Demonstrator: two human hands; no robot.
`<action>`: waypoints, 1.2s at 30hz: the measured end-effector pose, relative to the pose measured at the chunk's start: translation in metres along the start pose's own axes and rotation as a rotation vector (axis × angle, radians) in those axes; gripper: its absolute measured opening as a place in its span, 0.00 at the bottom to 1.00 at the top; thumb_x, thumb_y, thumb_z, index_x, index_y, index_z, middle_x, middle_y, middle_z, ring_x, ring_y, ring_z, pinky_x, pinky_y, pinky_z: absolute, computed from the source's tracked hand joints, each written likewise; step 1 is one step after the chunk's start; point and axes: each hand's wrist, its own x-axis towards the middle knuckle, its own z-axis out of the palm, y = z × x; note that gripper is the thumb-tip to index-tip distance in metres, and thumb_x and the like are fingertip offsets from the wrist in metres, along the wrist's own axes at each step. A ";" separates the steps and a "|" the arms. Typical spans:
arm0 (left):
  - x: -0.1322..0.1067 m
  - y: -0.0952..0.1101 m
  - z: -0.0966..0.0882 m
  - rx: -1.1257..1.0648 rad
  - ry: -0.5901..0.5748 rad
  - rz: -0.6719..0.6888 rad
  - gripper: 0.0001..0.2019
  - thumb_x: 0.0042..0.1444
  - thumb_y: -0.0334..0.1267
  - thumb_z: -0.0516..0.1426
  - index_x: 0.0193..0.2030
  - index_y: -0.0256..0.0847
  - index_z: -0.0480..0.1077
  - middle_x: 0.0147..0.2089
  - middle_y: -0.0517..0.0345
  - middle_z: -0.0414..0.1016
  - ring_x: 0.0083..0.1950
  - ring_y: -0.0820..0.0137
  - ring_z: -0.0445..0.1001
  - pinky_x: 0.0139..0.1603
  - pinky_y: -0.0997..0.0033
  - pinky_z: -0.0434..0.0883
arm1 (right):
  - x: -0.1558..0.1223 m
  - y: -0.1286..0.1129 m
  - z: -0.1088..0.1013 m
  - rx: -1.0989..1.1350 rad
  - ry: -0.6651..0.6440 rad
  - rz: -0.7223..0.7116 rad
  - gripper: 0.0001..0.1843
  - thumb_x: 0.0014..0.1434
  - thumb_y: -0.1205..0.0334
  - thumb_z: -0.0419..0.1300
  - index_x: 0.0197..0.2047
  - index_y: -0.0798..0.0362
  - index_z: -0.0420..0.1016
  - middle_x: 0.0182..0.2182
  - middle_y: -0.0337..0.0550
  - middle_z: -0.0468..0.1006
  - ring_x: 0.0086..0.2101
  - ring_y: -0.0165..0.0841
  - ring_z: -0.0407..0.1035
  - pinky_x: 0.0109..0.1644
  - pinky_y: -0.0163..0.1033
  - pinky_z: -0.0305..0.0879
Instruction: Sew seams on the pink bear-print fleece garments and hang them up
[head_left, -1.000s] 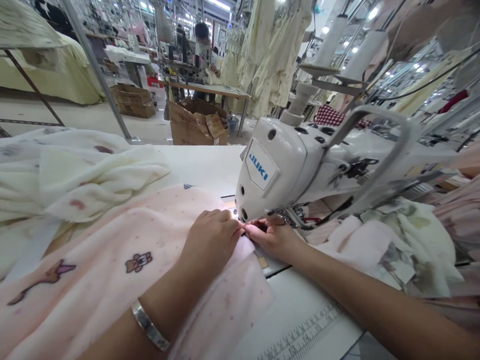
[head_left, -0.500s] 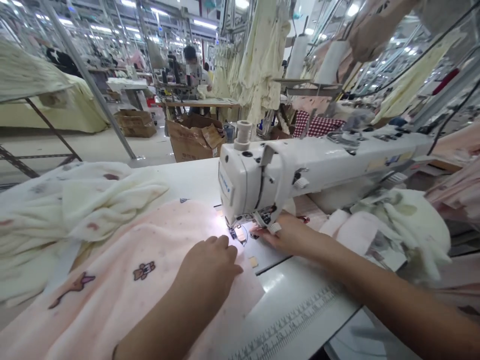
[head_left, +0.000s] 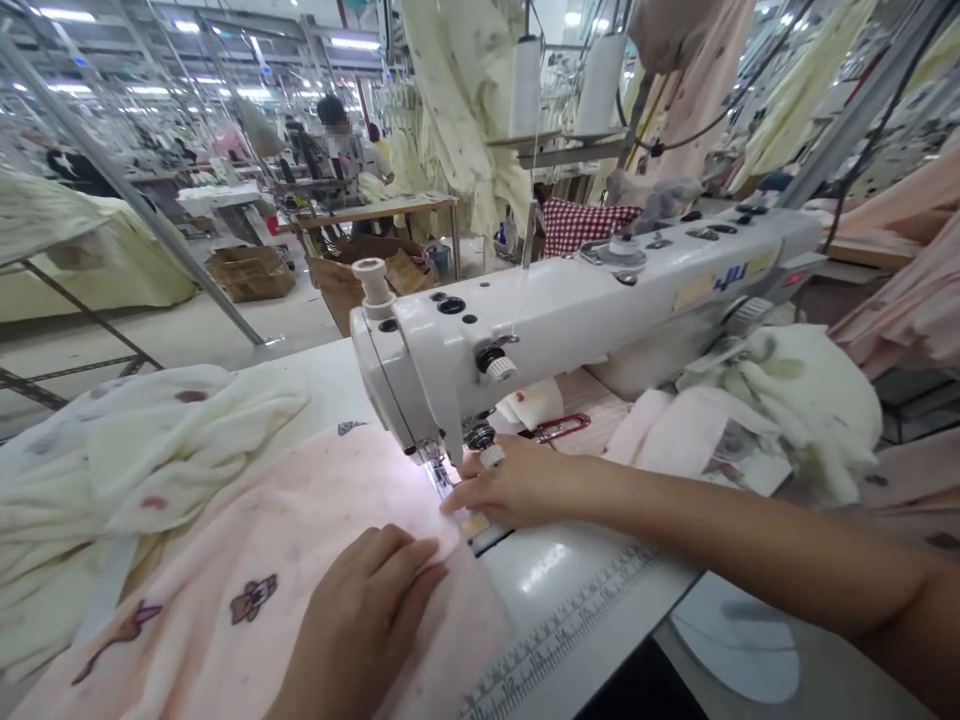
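Note:
Pink fleece fabric (head_left: 315,520) with small printed animals lies on the white sewing table, its edge under the lit needle area of the sewing machine (head_left: 517,320). My left hand (head_left: 367,600) is closed at the fabric's right edge, with thumb and forefinger pinching a fold just in front of the needle. To the right of the presser foot (head_left: 439,475), my right hand (head_left: 517,480) reaches in with fingers stretched forward and apart. One fingertip touches the fabric's edge; the other fingertips are partly hidden behind the machine head.
Cream printed fabric (head_left: 187,440) is heaped at the left. Red-handled thread snips (head_left: 562,428) lie behind my right wrist, with more cloth (head_left: 795,400) bunched to the right. A ruler strip (head_left: 555,645) runs along the table's front edge. Beyond, a person (head_left: 341,150) sits at another machine.
My right hand has moved left from beside the needle plate to the presser foot and fabric edge. My left hand has drawn slightly back toward me and now pinches the fabric. The view has shifted right.

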 end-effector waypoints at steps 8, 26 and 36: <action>0.001 0.003 -0.003 0.021 0.111 0.072 0.06 0.59 0.31 0.53 0.41 0.42 0.70 0.34 0.57 0.70 0.35 0.70 0.68 0.34 0.69 0.66 | 0.001 -0.004 -0.003 -0.068 -0.110 0.011 0.09 0.63 0.61 0.52 0.38 0.56 0.71 0.34 0.45 0.77 0.32 0.35 0.69 0.32 0.38 0.56; 0.017 0.014 -0.002 0.206 0.001 0.290 0.11 0.61 0.30 0.49 0.34 0.40 0.72 0.26 0.58 0.67 0.28 0.70 0.63 0.28 0.70 0.62 | -0.010 0.008 0.016 0.102 0.045 0.121 0.09 0.63 0.62 0.54 0.35 0.55 0.73 0.36 0.42 0.76 0.32 0.32 0.67 0.45 0.41 0.56; 0.013 0.000 -0.003 0.099 -0.184 0.096 0.12 0.60 0.37 0.49 0.49 0.48 0.68 0.53 0.49 0.65 0.55 0.56 0.63 0.51 0.49 0.63 | 0.010 0.015 0.015 0.064 0.122 0.320 0.10 0.62 0.66 0.52 0.37 0.57 0.74 0.36 0.49 0.76 0.40 0.39 0.69 0.49 0.45 0.59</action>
